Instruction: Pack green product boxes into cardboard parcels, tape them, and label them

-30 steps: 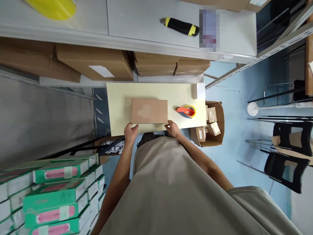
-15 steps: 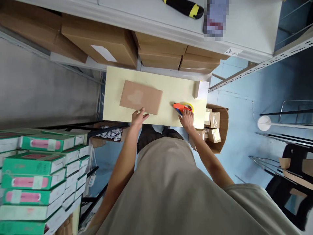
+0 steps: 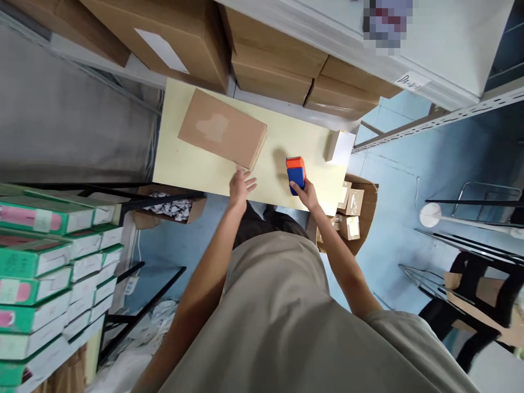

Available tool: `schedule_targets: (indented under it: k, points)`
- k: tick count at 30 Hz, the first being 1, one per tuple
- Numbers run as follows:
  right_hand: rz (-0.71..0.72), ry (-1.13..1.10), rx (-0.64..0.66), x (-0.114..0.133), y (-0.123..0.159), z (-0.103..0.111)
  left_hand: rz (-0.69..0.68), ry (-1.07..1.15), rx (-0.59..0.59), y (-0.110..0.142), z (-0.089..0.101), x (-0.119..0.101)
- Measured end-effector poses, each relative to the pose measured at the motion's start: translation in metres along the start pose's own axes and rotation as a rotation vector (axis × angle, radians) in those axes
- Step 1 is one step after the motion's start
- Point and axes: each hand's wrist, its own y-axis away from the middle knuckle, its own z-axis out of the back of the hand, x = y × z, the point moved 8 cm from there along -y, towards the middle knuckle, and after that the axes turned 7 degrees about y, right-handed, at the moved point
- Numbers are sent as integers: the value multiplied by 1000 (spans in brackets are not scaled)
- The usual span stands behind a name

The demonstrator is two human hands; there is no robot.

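A flat brown cardboard box point(image 3: 233, 128), with a paler patch on top, lies on the left half of the cream table point(image 3: 196, 170). Close to its near right corner is my left hand point(image 3: 242, 188), fingers apart and nothing in it; whether a fingertip touches the cardboard I cannot tell. My right hand point(image 3: 307, 195) grips an orange and blue tape dispenser point(image 3: 295, 174), held up over the table with its blue side showing. At the table's right end stands a small white box point(image 3: 341, 147).
An open carton point(image 3: 370, 213) of small taped boxes sits at the table's right end. Large cartons point(image 3: 270, 82) fill the shelf beyond the table. Green boxes point(image 3: 35, 262) are stacked at left. A carton of crumpled paper point(image 3: 174, 208) stands below the table's left end.
My right hand has raised the tape dispenser from the table and turned it. My left hand has opened its fingers near the box corner. The camera view has shifted and tilted.
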Motion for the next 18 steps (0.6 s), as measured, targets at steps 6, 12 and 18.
schedule_targets:
  k: [6, 12, 18]
  points:
    - [-118, -584, 167, 46, 41, -23, -294, -161, 294, 97, -57, 10]
    - [-167, -670, 170, 69, 54, -39, -534, -322, 223, 128, -43, -17]
    - [-207, -637, 179, 61, 56, -62, -512, -407, 197, 127, -24, -12]
